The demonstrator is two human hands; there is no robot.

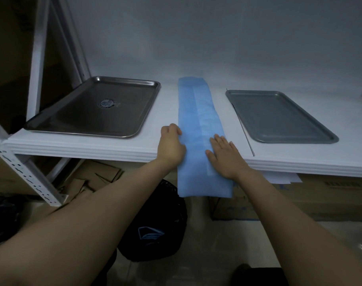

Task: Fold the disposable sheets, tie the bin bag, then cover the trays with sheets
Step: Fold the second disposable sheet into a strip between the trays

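White shelf board (114, 145) on a metal rack fills the view under dim light, and right in the middle of it lies the blue sheet (193, 112), already folded down to a long narrow strip. Its long axis runs from the back edge of the shelf straight toward the person, and the near end spills over the front edge and hangs free. The left hand (170, 144) sits at the strip's left long edge by the front edge of the shelf, fingers curled in and pinching that edge. The right hand (225, 155) lies flat on the strip's right side, fingers straight and spread, pressing it onto the board, holding nothing. So both hands are at the near end, the far end is well away at the back, and the folding step looks to be in hand; any shortening fold would have to go along that axis, near end up toward the back or the reverse. Out to the left, near the left front corner, sits a shiny steel tray (77, 112), bare. Out to the right sits a duller grey tray (279, 116), also bare, so neither is covered yet. Below the front edge, on the floor between the arms, stands a black bin bag (165, 213), mouth open and untied, something blue showing inside. Flattened cardboard (89, 180) lies under the shelf at left, and cardboard boxes (330, 197) at right.
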